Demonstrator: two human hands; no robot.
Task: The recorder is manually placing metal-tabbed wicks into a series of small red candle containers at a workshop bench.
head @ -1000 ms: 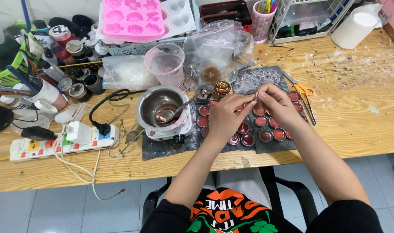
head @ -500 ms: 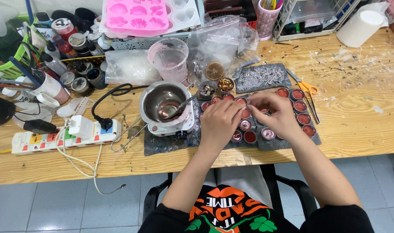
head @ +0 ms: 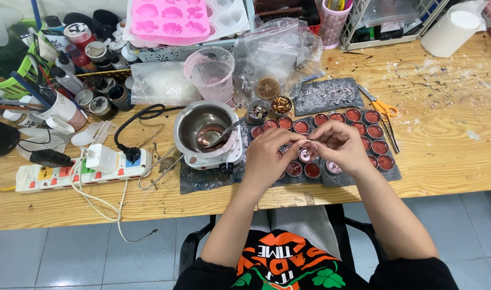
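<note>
Both hands have lifted slightly, left hand [head: 269, 153] and right hand [head: 339, 145] pinching something tiny (unidentifiable) above round red-filled tins [head: 363, 129].

Small tins [head: 370, 132] sit on a mat [head: 393, 173], melting pot [head: 205, 129] left of them, scissors [head: 384, 110] right

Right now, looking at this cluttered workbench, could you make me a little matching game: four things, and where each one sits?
Things:
1. scissors
2. power strip
3. silicone mould
4. metal pot

Places:
A. far edge, pink, on top of a basket
B. left of the hands, on a small hotplate
C. right of the red-filled tins
D. left part of the table, near edge

Pairs: 1-C, 2-D, 3-A, 4-B
</note>
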